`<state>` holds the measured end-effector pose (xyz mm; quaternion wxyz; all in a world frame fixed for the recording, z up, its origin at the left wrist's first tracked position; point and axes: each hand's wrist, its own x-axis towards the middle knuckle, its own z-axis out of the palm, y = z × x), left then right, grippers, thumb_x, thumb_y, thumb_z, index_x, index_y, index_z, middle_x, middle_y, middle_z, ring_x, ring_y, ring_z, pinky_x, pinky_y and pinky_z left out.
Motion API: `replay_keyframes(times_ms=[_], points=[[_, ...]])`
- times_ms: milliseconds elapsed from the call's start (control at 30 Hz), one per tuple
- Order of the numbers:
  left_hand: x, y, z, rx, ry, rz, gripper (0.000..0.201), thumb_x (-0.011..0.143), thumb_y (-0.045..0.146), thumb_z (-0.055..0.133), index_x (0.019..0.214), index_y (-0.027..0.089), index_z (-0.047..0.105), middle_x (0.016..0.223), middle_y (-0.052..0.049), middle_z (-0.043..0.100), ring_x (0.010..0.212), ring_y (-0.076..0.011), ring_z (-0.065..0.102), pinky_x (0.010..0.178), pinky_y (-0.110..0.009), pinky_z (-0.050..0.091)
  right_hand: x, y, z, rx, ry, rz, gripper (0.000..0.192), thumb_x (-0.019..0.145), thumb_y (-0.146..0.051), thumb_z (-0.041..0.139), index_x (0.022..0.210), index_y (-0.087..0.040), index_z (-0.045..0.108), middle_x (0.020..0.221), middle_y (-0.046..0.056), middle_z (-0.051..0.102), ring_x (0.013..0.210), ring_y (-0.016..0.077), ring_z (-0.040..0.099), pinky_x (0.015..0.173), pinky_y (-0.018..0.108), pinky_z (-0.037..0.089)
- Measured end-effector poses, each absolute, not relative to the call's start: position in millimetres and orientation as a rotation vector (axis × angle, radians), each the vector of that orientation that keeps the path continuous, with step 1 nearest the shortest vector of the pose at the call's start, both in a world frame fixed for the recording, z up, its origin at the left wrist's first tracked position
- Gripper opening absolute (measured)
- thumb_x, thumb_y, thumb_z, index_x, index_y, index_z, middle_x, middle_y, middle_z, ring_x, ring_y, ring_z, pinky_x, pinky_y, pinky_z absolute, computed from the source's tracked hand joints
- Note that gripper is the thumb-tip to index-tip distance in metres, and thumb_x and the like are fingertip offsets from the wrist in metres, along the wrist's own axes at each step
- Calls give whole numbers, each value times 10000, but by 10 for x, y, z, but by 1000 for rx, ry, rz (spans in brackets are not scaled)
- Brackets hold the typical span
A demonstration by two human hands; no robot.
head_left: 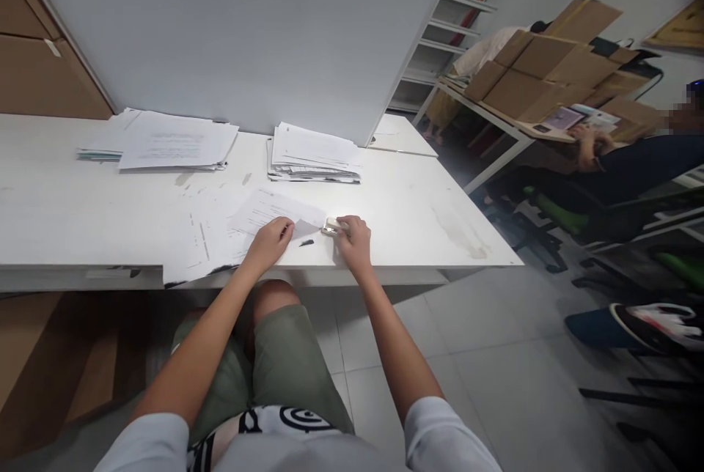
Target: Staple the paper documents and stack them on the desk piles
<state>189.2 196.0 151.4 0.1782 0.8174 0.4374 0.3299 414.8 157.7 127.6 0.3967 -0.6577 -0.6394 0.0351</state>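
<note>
My left hand (270, 240) is closed on the near edge of some printed sheets (269, 209), pinching them between thumb and fingers. A corner of these sheets is bent up and reaches to the stapler. My right hand (355, 239) is wrapped round a small white and silver stapler (331, 225), whose front points left at the paper corner. Whether the stapler's jaws touch the paper is too small to tell. Further printed sheets (199, 241) lie under and left of my left hand, hanging slightly over the table's front edge. A small dark piece (306, 242) lies between my hands.
A paper stack (314, 149) and a wider loose pile (176, 141) stand at the back of the white table (407, 201), before a grey partition (247, 32). Cardboard boxes (550, 65) fill another table at right, where two people sit. My knees are under the front edge.
</note>
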Motion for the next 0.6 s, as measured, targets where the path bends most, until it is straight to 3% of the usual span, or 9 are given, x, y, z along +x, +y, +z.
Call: replay_keyframes(times_ms=[133, 367, 600], points=[[1884, 1964, 1536, 2280, 1220, 896, 226, 979, 275, 414, 881, 186, 598, 869, -41, 676, 798, -172, 619, 746, -277, 479, 4147, 1560, 1291, -1634, -1681, 120, 279, 829, -162, 464, 1052, -198, 627, 1115, 85, 660, 1074, 255, 546, 907, 381, 387], [1975, 1966, 1414, 2722, 755, 733, 279, 1015, 269, 381, 989, 164, 638, 995, -94, 694, 975, -221, 645, 845, -347, 518, 4145, 1582, 1279, -1554, -1796, 77, 295, 880, -174, 459, 1121, -201, 627, 1152, 98, 655, 1083, 262, 555, 920, 383, 407], [1995, 1997, 1369, 2920, 495, 836, 273, 1019, 235, 400, 1122, 172, 644, 1175, -92, 693, 1150, -231, 622, 959, -390, 528, 4139, 1605, 1247, -1405, -1886, 41, 275, 916, -162, 448, 1118, -205, 630, 1152, 83, 689, 1096, 247, 589, 921, 382, 430]])
